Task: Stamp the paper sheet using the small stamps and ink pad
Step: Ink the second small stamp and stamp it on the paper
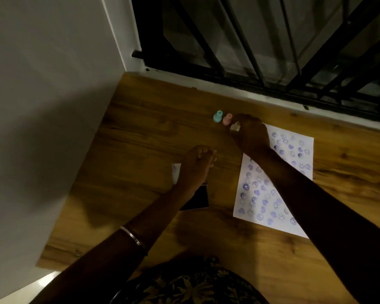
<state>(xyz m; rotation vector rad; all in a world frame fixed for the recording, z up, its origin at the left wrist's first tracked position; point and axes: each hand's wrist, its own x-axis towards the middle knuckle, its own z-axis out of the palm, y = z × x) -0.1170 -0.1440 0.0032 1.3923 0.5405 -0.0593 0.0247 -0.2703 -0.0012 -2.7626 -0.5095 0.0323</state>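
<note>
Wooden tabletop (140, 137) filled the head view, lit dimly. On it lay the paper sheet (294, 154), already dotted with many purple hearts and smiley faces. The right hand (249, 133) reached past the far corner of the sheet and held a small cream stamp (235, 126) in its fingers. Just beside it stood a pink stamp (227, 119) and a blue stamp (217, 116), side by side on the wood. The left hand (198, 163) hung in a loose fist and seemed to hold nothing. Under its wrist lay the dark ink pad (199, 199), mostly hidden.

It looked like the person was swapping stamps, either setting the cream one down or picking it up. If picking up, the next move called for pressing it onto the ink pad, then finding a bare spot on the sheet.
</note>
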